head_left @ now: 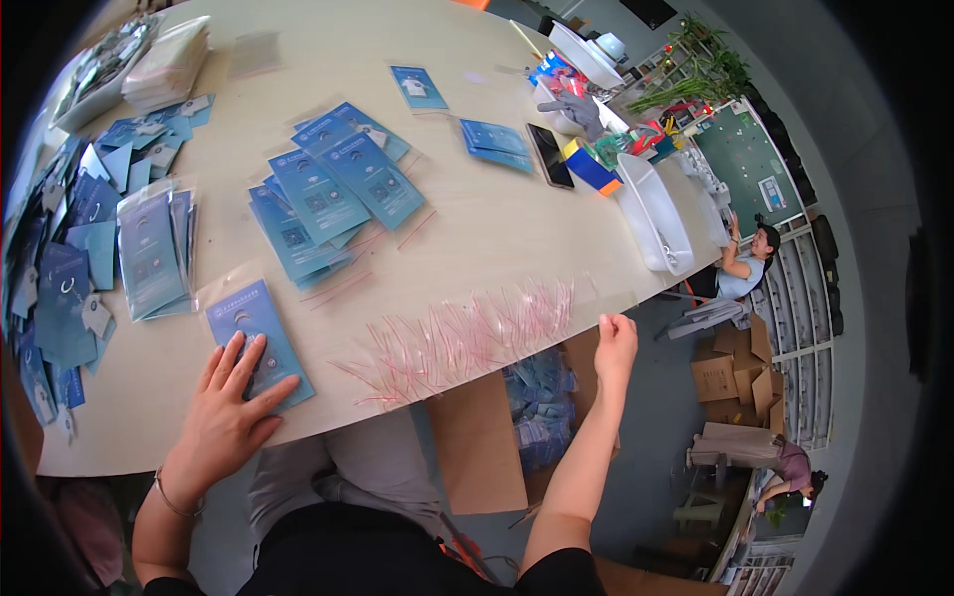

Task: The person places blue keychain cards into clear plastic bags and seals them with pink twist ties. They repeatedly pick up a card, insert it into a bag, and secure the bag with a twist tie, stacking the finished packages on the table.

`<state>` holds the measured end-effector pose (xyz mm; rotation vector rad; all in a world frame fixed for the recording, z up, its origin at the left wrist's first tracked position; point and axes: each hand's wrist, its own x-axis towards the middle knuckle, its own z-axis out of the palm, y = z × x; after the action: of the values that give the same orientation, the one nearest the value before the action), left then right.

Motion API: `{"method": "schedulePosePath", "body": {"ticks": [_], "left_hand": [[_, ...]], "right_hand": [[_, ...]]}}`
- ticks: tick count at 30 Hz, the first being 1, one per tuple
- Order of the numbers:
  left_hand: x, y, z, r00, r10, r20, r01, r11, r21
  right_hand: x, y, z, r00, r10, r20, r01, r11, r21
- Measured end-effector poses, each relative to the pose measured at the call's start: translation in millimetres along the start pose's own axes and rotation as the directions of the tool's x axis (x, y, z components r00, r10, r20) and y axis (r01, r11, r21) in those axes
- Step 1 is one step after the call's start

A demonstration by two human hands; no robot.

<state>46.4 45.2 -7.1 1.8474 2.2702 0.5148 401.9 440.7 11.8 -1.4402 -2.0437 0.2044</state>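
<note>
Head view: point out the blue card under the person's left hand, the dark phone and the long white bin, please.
Blue card [248, 305] under the left hand [225, 393]: head view, its uncovered upper part.
Dark phone [551, 156]: head view, middle of its upward face.
Long white bin [648, 206]: head view, a bare part of its white surface.

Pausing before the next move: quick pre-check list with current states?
1. Left hand on the blue card: ok.
2. Right hand beside the row of clear bags: ok.
3. Right hand gripping a bag: cannot tell.
4. Bags neatly stacked: not ok, they overlap unevenly along the table edge.
5. Carton open, with blue packets inside: ok.
6. Phone away from both hands: ok.
</note>
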Motion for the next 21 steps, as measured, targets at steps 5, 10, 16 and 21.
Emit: {"method": "schedulePosePath", "body": {"ticks": [5, 10, 16, 21], "left_hand": [[-1, 0, -1, 1.0, -0.013, 0.013, 0.013, 1.0, -0.005], [-4, 1, -13, 0.997, -0.005, 0.079, 0.002, 0.999, 0.034], [-18, -10, -21, 0.986, 0.073, 0.151, -0.075, 0.997, 0.012], [-19, -14, -22, 0.979, 0.157, 0.129, -0.152, 0.987, -0.049]], "right_hand": [[23, 26, 41, 0.989, -0.023, 0.144, 0.066, 0.951, -0.301], [9, -32, 15, 0.979, -0.18, 0.097, 0.203, 0.809, -0.551], [-119, -178, 31, 0.74, -0.609, 0.286, 0.49, 0.779, 0.39], [-190, -217, 86, 0.324, -0.926, 0.196, 0.686, 0.372, 0.625]]}}
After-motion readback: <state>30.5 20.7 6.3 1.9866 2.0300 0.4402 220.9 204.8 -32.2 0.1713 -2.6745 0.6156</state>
